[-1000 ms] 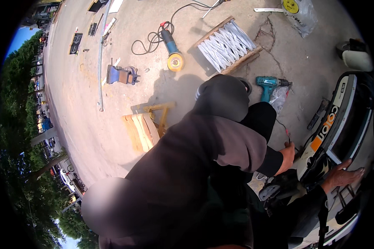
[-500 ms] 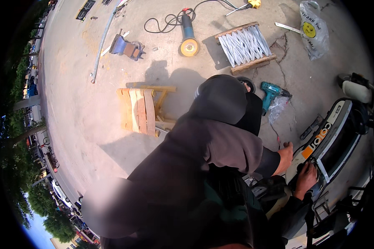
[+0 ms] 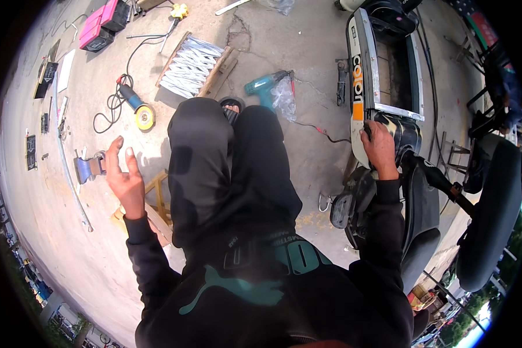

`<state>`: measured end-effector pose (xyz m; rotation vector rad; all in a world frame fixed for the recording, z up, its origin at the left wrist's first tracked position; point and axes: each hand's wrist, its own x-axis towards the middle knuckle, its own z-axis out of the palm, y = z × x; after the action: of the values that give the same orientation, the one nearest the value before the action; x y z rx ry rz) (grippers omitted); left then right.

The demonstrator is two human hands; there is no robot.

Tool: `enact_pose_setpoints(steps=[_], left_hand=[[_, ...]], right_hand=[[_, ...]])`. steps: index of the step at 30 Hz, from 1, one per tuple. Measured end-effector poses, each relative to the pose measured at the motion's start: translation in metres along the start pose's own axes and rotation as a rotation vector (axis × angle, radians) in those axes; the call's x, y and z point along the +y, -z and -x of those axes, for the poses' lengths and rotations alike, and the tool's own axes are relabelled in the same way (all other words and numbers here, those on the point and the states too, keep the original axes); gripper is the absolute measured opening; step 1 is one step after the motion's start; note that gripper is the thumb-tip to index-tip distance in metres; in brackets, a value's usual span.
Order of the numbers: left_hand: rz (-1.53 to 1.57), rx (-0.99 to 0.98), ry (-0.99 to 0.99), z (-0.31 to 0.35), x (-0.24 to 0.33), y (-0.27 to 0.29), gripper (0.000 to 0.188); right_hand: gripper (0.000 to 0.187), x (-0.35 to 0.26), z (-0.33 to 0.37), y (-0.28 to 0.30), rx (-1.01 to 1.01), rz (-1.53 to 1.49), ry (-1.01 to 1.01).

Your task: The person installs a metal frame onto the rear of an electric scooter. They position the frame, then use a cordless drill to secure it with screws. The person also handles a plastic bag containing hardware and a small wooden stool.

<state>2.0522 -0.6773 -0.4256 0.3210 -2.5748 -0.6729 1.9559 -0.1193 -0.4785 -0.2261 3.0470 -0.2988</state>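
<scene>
Two hands of mine show, well apart. My right hand [image 3: 380,148], right of centre, closes over the dark front edge of a motor scooter [image 3: 412,191], just below its white body panel [image 3: 365,75] with the orange stripe; the fingers curl over the edge, gripping it. The scooter fills the right side of the frame, its black seat [image 3: 490,214] bulging toward the lower right and its open compartment toward the top.

My left hand [image 3: 123,177], left of centre, is raised in the air with the fingers spread and loose, holding nothing. Behind it on the concrete ground [image 3: 307,52] lies a blue clamp-like tool [image 3: 88,168], and just below it a small wooden stool [image 3: 153,206] peeks out beside my leg.

My legs, in black trousers, run up the middle; one sandalled foot [image 3: 232,109] shows at the top of them. Above and to the left of the foot lies an angle grinder [image 3: 138,109] with a yellow disc and a black cord. A wooden frame filled with white strips [image 3: 192,68] sits upper centre, and a teal cordless drill [image 3: 265,86] lies just right of it beside a clear plastic bag [image 3: 284,95]. Pink cases [image 3: 101,26] sit at the upper left.
</scene>
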Motion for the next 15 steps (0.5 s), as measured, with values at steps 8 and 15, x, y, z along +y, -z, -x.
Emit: enact_pose_setpoints(steps=[8,15], left_hand=[[-0.92,-0.777,0.227,0.205,-0.203,-0.023,0.057],[-0.684,-0.646,0.633,0.163,-0.258,-0.003,0.05]], right_hand=[[0.03,-0.01,0.005,-0.018,0.083,-0.104,0.097],[0.03,-0.004,0.006,-0.023,0.11,-0.104,0.167]])
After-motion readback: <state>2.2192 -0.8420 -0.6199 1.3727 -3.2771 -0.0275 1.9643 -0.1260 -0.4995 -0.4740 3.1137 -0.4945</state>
